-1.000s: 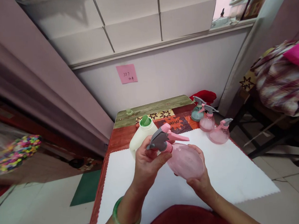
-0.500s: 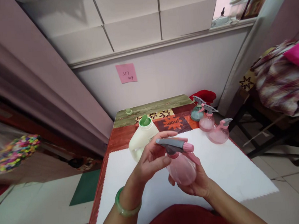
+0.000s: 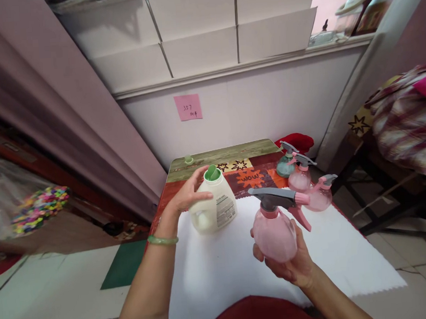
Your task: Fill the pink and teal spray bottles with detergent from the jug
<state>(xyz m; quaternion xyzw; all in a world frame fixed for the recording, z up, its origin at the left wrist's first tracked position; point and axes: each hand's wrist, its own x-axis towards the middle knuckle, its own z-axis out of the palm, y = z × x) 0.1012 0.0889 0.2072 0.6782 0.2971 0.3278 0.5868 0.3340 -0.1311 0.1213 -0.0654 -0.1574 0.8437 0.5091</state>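
Note:
My right hand (image 3: 297, 266) holds a pink spray bottle (image 3: 274, 235) upright from below. Its grey spray head is fitted on the neck, with the pink nozzle and trigger facing right. My left hand (image 3: 190, 193), with a green bangle at the wrist, lies around the upper left side of a cream plastic jug (image 3: 225, 214). The thumb is in front and the other fingers are behind, partly hidden by the jug. The jug stands on a white cloth (image 3: 206, 280), and a green spout shows in its uncapped mouth.
A small green cap (image 3: 188, 159) sits at the table's far left. At the right edge stand a teal spray bottle (image 3: 284, 167) and two pink ones (image 3: 320, 200). Clothes (image 3: 405, 119) are piled at the far right. A white wall is behind the table (image 3: 227, 154).
My left hand has left the spray bottle's head and moved left onto the jug. My right hand has kept hold of the spray bottle and shifted slightly right.

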